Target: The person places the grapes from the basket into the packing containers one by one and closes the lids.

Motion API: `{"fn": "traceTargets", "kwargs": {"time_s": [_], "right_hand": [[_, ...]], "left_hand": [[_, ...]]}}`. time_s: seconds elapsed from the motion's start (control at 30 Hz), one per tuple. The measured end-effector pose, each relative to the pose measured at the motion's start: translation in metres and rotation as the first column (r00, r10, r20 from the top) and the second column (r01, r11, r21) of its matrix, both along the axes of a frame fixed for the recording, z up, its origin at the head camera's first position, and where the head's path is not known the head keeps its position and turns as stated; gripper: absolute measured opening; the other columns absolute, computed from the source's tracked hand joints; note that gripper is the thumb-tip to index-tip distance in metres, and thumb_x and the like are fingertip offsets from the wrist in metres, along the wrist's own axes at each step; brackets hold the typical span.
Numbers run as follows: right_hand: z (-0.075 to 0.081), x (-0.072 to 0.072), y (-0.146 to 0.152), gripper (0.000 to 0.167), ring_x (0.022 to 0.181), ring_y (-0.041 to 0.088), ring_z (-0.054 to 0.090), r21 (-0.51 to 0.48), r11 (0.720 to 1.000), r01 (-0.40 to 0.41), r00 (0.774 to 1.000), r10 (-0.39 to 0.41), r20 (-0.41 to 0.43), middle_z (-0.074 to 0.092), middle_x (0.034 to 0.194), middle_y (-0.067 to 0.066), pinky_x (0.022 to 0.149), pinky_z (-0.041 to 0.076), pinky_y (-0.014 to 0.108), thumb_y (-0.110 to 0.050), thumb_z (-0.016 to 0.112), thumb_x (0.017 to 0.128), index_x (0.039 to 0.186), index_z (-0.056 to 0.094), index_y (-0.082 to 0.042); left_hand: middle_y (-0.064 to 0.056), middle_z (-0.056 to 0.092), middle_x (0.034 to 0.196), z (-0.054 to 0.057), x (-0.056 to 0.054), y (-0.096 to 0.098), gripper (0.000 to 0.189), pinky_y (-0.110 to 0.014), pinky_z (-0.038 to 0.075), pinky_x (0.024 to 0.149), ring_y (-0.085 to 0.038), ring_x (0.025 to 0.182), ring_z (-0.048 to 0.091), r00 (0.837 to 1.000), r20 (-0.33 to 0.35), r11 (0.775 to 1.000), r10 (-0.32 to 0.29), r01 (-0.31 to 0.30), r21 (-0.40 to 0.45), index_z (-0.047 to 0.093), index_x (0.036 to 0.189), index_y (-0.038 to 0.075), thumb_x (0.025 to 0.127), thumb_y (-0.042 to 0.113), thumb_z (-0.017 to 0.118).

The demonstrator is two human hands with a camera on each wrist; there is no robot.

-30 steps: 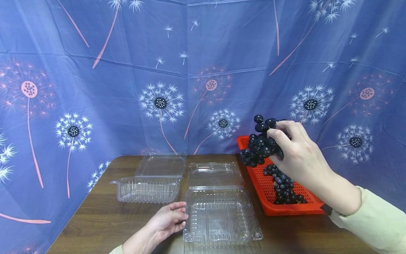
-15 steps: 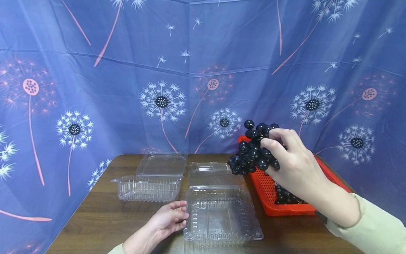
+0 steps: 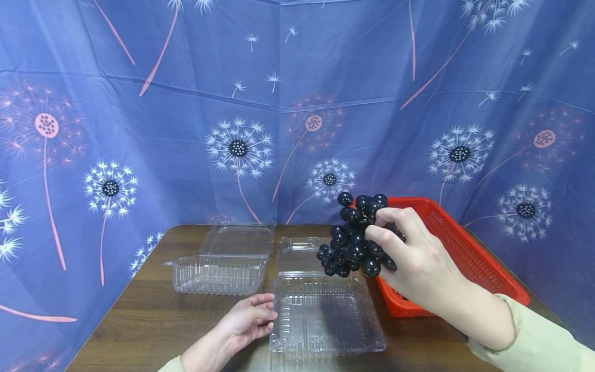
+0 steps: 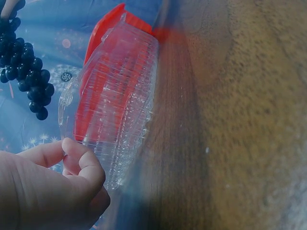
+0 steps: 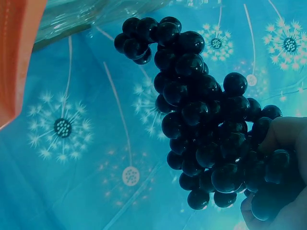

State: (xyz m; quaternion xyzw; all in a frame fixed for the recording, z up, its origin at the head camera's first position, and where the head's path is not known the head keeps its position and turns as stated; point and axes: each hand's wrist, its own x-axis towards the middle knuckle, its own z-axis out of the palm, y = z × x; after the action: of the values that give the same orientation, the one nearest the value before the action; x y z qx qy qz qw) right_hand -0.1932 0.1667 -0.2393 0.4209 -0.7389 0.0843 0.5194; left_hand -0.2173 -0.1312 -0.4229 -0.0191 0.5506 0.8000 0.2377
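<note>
A bunch of dark grapes point(image 3: 355, 245) hangs from my right hand point(image 3: 413, 258), whose thumb and fingers grip it near the stem. The bunch is above the near clear plastic clamshell container point(image 3: 321, 315), which lies open with its lid folded back. In the right wrist view the grapes point(image 5: 196, 115) spread out from the fingers in one long cluster. My left hand point(image 3: 251, 320) pinches the left rim of that same container. In the left wrist view the thumb and fingers of the left hand point(image 4: 72, 182) close on the edge of the clear container point(image 4: 110, 96).
A second open clear clamshell point(image 3: 218, 276) stands at the left on the brown wooden table point(image 3: 153, 315). The red plastic basket point(image 3: 465, 248) is at the right, partly hidden behind the right arm. A blue dandelion-print cloth point(image 3: 186, 113) hangs behind the table.
My right hand has carried the grapes left and down, from above the red basket to over the near container. The left hand has stayed at the container's rim.
</note>
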Motion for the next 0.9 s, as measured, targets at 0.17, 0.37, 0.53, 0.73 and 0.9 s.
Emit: {"fn": "traceTargets", "kwargs": {"time_s": [0.17, 0.37, 0.53, 0.73, 0.9], "right_hand": [[-0.004, 0.005, -0.008, 0.025, 0.083, 0.024, 0.053, 0.007, 0.999, -0.036, 0.999, 0.036, 0.006, 0.054, 0.098, 0.015, 0.054, 0.048, 0.034, -0.023, 0.04, 0.092, 0.092, 0.06, -0.009], [-0.009, 0.007, -0.016, 0.023, 0.085, 0.022, 0.051, 0.025, 0.995, -0.098, 0.995, 0.098, 0.026, 0.052, 0.098, 0.015, 0.058, 0.047, 0.032, -0.019, 0.041, 0.09, 0.094, 0.06, -0.008], [-0.016, 0.007, -0.017, 0.022, 0.089, 0.025, 0.05, 0.033, 0.983, -0.182, 0.982, 0.18, 0.059, 0.051, 0.1, 0.016, 0.061, 0.046, 0.032, -0.012, 0.053, 0.076, 0.097, 0.059, -0.006], [-0.027, 0.005, -0.022, 0.041, 0.091, 0.026, 0.05, 0.015, 0.963, -0.268, 0.96, 0.265, 0.095, 0.052, 0.1, 0.016, 0.065, 0.046, 0.033, -0.004, 0.062, 0.057, 0.097, 0.058, -0.005], [-0.037, 0.005, -0.027, 0.043, 0.091, 0.025, 0.05, 0.016, 0.951, -0.309, 0.946, 0.305, 0.112, 0.052, 0.101, 0.015, 0.069, 0.046, 0.033, -0.004, 0.064, 0.054, 0.096, 0.058, -0.006]], "left_hand": [[-0.002, 0.046, 0.097, 0.0, 0.0, 0.0, 0.054, -0.021, 0.047, 0.07, -0.009, 0.075, 0.05, 1.0, -0.002, 1.0, 0.003, -0.003, -0.001, 0.034, 0.128, -0.005, 0.08, -0.009, 0.058], [-0.003, 0.045, 0.098, 0.001, 0.001, 0.001, 0.052, -0.021, 0.047, 0.069, -0.009, 0.074, 0.051, 1.0, -0.006, 1.0, 0.013, -0.013, -0.004, 0.037, 0.127, -0.005, 0.079, -0.009, 0.058], [-0.004, 0.045, 0.098, 0.001, 0.001, 0.002, 0.052, -0.02, 0.047, 0.069, -0.009, 0.074, 0.051, 1.0, -0.009, 1.0, 0.022, -0.022, -0.008, 0.037, 0.127, -0.006, 0.079, -0.009, 0.059], [-0.004, 0.045, 0.098, 0.001, 0.001, 0.003, 0.052, -0.02, 0.047, 0.068, -0.009, 0.074, 0.051, 1.0, -0.008, 1.0, 0.026, -0.026, -0.014, 0.037, 0.127, -0.006, 0.079, -0.009, 0.059], [-0.003, 0.046, 0.096, 0.0, 0.0, 0.003, 0.051, -0.021, 0.047, 0.068, -0.009, 0.074, 0.051, 1.0, -0.008, 1.0, 0.02, -0.021, -0.012, 0.038, 0.126, -0.005, 0.079, -0.009, 0.058]]}}
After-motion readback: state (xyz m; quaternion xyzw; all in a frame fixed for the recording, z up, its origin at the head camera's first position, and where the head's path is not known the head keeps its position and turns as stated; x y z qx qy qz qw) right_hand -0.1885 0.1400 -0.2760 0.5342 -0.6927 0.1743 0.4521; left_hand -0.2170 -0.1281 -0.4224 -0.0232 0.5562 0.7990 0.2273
